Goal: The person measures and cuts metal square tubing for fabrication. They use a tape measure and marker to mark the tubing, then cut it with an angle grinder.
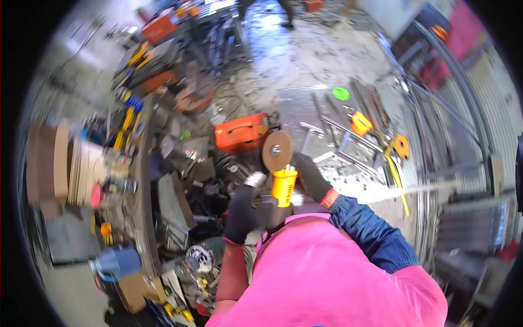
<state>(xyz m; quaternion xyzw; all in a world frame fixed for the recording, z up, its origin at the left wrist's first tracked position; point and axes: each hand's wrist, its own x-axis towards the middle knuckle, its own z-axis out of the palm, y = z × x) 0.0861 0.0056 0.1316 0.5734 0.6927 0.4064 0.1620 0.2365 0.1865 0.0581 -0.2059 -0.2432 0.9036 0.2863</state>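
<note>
A yellow and black angle grinder point(284, 188) is held upright close in front of my pink shirt, a brown disc point(278, 151) at its top. Wrapped around the grinder's right side is my right hand point(309, 177), in a dark glove with a red cuff edge at the wrist. My left hand point(242, 211), also dark-gloved, is beside the tool's left side, with pale, shiny material at its fingertips point(255, 179). Blur smears its fingers, and I cannot tell whether they grip the grinder body.
An orange case point(240, 133) stands beyond the disc. To the right, a metal sheet point(294, 106) carries steel bars, an orange-yellow tool point(360, 123) and a tape measure point(401, 146). Cluttered scrap and a bench edge point(143, 191) line the left, near a blue jug point(117, 263). Someone's legs point(286, 13) show far off.
</note>
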